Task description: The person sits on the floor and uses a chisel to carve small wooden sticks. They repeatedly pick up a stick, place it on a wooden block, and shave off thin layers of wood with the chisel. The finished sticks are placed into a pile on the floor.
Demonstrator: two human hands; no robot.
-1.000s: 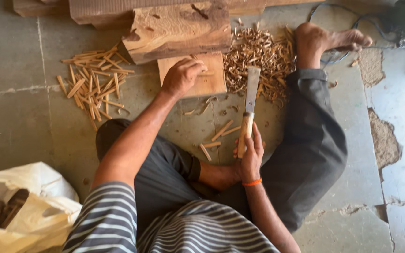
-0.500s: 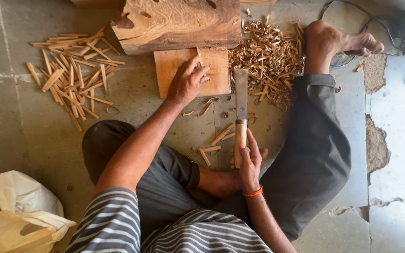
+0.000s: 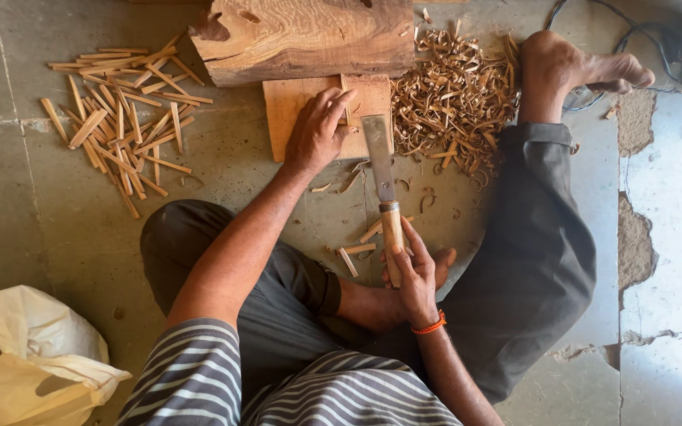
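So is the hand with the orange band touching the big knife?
Touching. The head view shows the right hand wrapped around the wooden handle of the knife, fingers closed on it with no gap.

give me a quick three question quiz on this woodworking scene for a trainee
1. True or false: the right hand holds the knife by its wooden handle.
2. What does the left hand rest on? A) the plastic bag B) the flat wooden board C) the cables
3. Fill in: the heap of curled shavings lies between the board and the bare ____.

Key: 1 true. 2 B. 3 foot.
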